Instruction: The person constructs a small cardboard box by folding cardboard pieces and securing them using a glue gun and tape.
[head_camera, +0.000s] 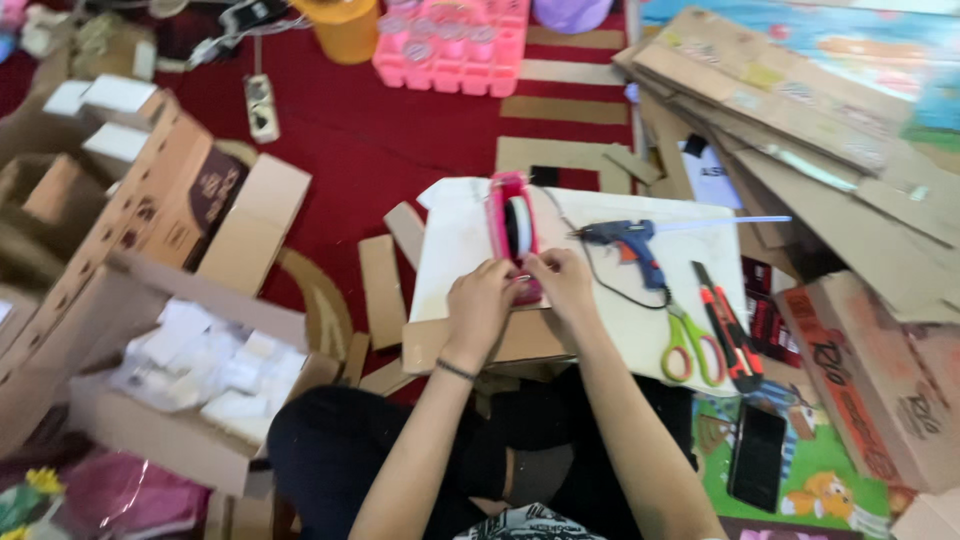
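Note:
A pink tape dispenser (511, 225) with a roll of tape in it lies on a white board (450, 250) in front of me. Both my hands meet at its near end. My left hand (482, 298), with a dark band on its wrist, has its fingers curled on the dispenser's near left corner. From the right, my right hand (561, 281) pinches the same end. A strip of brown cardboard (520, 343) lies under the hands at the board's near edge.
A blue glue gun (625, 243), green-handled scissors (688, 342) and an orange utility knife (725, 325) lie on the board to the right. Flattened cardboard (790, 110) piles at the right, open boxes (190, 380) at the left. A black phone (757, 456) lies near right.

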